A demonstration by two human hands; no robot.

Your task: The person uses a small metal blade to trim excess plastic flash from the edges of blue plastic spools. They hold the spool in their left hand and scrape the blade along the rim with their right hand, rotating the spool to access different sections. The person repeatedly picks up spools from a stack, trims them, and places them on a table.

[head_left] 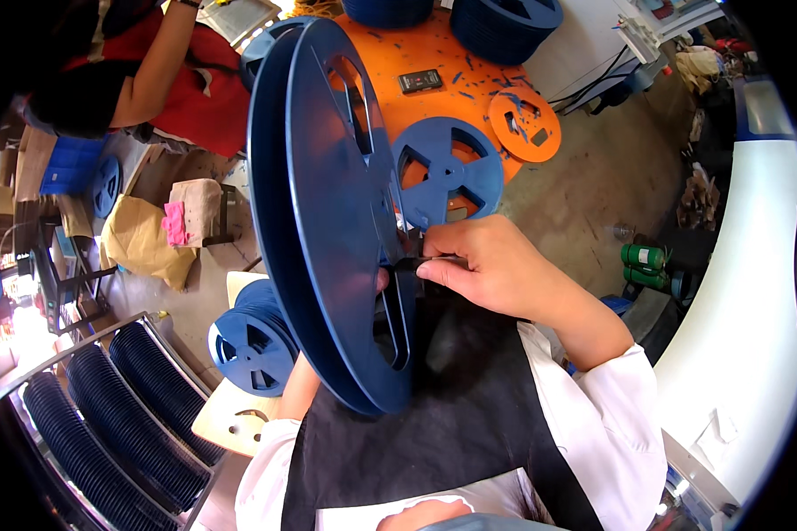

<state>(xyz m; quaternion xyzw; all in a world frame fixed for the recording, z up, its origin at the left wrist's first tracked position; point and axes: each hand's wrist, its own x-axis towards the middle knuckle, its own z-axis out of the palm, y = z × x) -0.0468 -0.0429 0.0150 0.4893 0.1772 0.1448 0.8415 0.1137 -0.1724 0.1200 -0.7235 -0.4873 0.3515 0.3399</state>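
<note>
"Blue reel (336, 195), big and turned up on its edge: where exactly do we have it?"

"We have it somewhat tilted, in front of our dark apron (478, 363). Whether its lower rim really presses on the cloth, we cannot tell."

"And how is our grip?"

"With our right hand (483, 261) we pinch a small dark tool (406, 264) between thumb and fingers, close to the middle of the reel. Of our left hand (383, 280) we see only a bit of fingertip; the reel covers the rest, so how it grasps, we cannot say."

"What do we do there, in our opinion?"

"Probably we trim or scrape the edge of an opening. The blue scraps (458, 78) on the orange table (421, 49) make us think so, but we are not certain."

"Then how do we do it well?"

"We support the reel from behind, so that it does not turn under the pressure. We make short, light strokes along the edge, not into the flat side. If the tool is sharp, which we cannot see, our left fingers should lie away from its path. Near the middle we go slowly, because a slip could scratch the plastic."
</note>
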